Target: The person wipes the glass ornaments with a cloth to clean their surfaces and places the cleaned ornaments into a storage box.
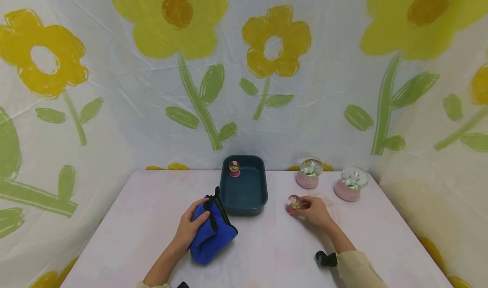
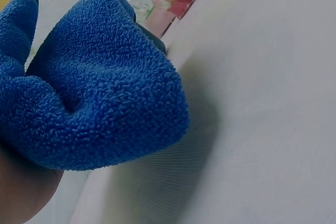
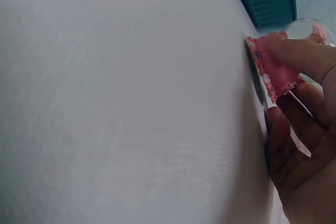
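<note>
My left hand [image 1: 187, 228] grips a folded blue towel [image 1: 212, 239] with black edging, held in front of the tray's near left corner. In the left wrist view the fluffy towel [image 2: 105, 82] fills much of the picture and hides most of the fingers. My right hand [image 1: 315, 211] pinches a small snow globe [image 1: 294, 202] by its pink base, right of the tray. In the right wrist view the thumb lies over the globe's base [image 3: 278, 72], close over the table. A similar small snow globe [image 1: 234, 168] stands inside the dark teal tray [image 1: 244, 211], at its far left.
Two larger snow globes with pink bases stand at the back right, one snow globe [image 1: 308, 178] by the back edge and another snow globe [image 1: 348, 189] nearer the right side. A flower-printed cloth [image 1: 324, 89] hangs behind the pale table [image 1: 152, 203].
</note>
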{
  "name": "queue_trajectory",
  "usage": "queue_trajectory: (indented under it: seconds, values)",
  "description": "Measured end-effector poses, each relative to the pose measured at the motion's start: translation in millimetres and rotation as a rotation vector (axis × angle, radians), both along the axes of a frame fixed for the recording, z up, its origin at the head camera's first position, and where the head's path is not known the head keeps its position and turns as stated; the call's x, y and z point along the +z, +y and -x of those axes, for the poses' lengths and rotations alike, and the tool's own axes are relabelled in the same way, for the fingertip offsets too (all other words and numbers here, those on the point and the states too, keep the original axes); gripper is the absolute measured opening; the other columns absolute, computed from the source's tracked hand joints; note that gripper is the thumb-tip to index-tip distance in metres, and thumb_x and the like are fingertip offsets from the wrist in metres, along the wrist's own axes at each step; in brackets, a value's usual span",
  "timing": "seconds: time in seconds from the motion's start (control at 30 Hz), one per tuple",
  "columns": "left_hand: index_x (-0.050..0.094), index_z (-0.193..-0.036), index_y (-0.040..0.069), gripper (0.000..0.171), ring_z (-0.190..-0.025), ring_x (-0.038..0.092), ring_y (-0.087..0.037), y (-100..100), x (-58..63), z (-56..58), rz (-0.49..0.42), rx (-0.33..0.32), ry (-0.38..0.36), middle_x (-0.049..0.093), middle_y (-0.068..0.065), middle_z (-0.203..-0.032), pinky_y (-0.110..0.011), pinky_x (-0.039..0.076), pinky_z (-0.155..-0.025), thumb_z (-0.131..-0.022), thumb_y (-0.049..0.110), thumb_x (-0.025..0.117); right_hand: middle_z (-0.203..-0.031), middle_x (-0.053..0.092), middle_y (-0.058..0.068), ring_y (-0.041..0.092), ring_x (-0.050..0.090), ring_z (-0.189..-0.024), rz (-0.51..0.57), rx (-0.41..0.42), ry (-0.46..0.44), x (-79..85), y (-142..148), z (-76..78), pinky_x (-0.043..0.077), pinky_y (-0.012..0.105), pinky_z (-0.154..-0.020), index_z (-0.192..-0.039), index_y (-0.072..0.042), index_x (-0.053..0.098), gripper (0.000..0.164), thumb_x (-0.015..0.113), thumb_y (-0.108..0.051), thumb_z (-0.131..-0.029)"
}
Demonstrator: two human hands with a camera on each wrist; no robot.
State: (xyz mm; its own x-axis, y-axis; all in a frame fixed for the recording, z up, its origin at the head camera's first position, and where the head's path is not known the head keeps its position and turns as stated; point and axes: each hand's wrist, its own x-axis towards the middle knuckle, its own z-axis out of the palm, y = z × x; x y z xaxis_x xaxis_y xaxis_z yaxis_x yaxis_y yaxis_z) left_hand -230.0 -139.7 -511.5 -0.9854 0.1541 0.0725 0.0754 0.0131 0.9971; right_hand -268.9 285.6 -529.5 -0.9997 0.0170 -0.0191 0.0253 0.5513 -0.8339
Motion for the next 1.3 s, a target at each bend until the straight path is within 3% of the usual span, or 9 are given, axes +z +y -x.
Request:
queue_trajectory:
  seconds: [0.17, 0.3, 0.53, 0.73, 1.0, 1.3]
  values:
    - [0.053, -0.139, 0.023, 0.044, -0.119, 0.052, -0.025, -0.7, 0.8, 2.3, 0.0, 0.009, 0.007, 0.053, -0.006, -0.137, -0.041, 0.039, -0.097, -0.095, 0.027, 0.063, -0.108, 0.067, 0.011, 0.027, 0.06, -0.1, 0.06, 0.031, 0.028, 9.1, -5.7, 0.0, 0.051, 0.036, -0.078, -0.117, 0.0, 0.064, 0.052, 0.084, -0.026, -0.077]
    - [0.053, -0.138, 0.025, 0.044, -0.119, 0.052, -0.025, 1.4, 2.9, 7.0, -0.021, -0.004, 0.0, 0.053, -0.005, -0.137, -0.041, 0.039, -0.098, -0.095, 0.028, 0.063, -0.112, 0.067, 0.009, 0.03, 0.056, -0.113, 0.089, 0.081, 0.088, 20.8, -14.7, -0.9, 0.046, 0.042, -0.092, -0.118, -0.003, 0.065, 0.049, 0.082, -0.028, -0.079]
    - [0.053, -0.138, 0.026, 0.044, -0.122, 0.05, -0.027, 14.9, 13.5, 8.7, -0.041, -0.033, 0.018, 0.051, -0.005, -0.139, -0.046, 0.038, -0.1, -0.095, 0.029, 0.063, -0.109, 0.067, 0.013, 0.026, 0.061, -0.103, 0.343, 0.145, 0.144, 38.0, -42.8, -7.7, 0.052, 0.029, -0.081, -0.116, -0.002, 0.066, 0.042, 0.081, -0.02, -0.081]
    - [0.052, -0.139, 0.023, 0.044, -0.125, 0.047, -0.028, 27.3, 21.8, 13.2, -0.052, -0.051, 0.045, 0.047, -0.005, -0.143, -0.048, 0.034, -0.103, -0.096, 0.025, 0.062, -0.113, 0.063, 0.015, 0.022, 0.06, -0.101, 0.459, 0.149, 0.14, 53.9, -71.6, -13.0, 0.052, 0.029, -0.082, -0.116, 0.002, 0.064, 0.04, 0.079, -0.014, -0.082]
    - [0.051, -0.14, 0.023, 0.045, -0.122, 0.049, -0.028, 37.5, 33.7, 22.2, -0.037, -0.082, 0.075, 0.05, -0.007, -0.14, -0.05, 0.036, -0.101, -0.096, 0.029, 0.062, -0.111, 0.062, 0.015, 0.028, 0.058, -0.099, 0.418, 0.278, 0.188, 82.1, -105.2, -23.0, 0.053, 0.03, -0.081, -0.117, -0.001, 0.065, 0.037, 0.077, -0.009, -0.083]
    - [0.046, -0.143, 0.026, 0.046, -0.127, 0.044, -0.032, 42.4, 32.8, 16.0, -0.014, -0.132, 0.059, 0.042, -0.009, -0.145, -0.054, 0.035, -0.102, -0.098, 0.031, 0.058, -0.102, 0.064, 0.011, 0.026, 0.06, -0.094, 0.339, 0.311, 0.179, 83.2, -143.8, -40.9, 0.054, 0.029, -0.077, -0.109, -0.001, 0.064, 0.033, 0.079, -0.006, -0.08]
